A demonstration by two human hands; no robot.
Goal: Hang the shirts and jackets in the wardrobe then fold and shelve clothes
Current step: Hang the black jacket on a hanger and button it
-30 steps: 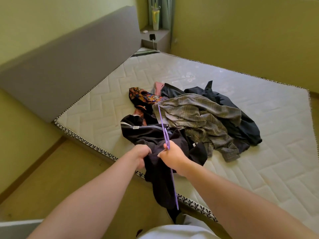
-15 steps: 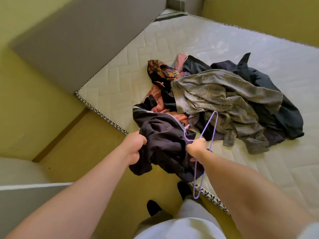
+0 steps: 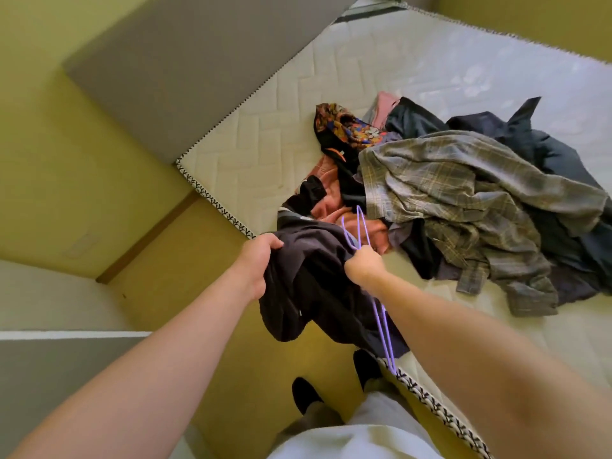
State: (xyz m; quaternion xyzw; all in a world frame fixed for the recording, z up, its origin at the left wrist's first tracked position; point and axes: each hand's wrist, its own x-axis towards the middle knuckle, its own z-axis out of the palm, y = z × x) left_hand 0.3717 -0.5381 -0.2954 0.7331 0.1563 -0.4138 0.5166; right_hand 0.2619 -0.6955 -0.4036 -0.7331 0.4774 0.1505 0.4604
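Note:
A dark garment (image 3: 318,293) hangs off the near edge of the bare mattress (image 3: 265,150). My left hand (image 3: 260,256) grips its left side. My right hand (image 3: 362,265) holds a thin purple wire hanger (image 3: 381,321) against the garment's right side; the hanger's hook sticks up past my fingers and its body runs down under my wrist. Behind lies a heap of clothes: a grey plaid shirt (image 3: 463,200), a navy jacket (image 3: 530,140), a floral patterned piece (image 3: 344,127) and a pink-orange garment (image 3: 331,200).
A grey padded headboard (image 3: 185,71) runs along the mattress's left side. Yellow-green walls and floor surround the bed. My feet in dark socks (image 3: 304,395) stand by the mattress corner. A grey-white furniture edge (image 3: 66,336) lies at lower left.
The view tilted further down and closer. The hanger turned edge-on, its hook now pointing up over the pile. Both hands kept their hold and drew the dark garment nearer the mattress edge.

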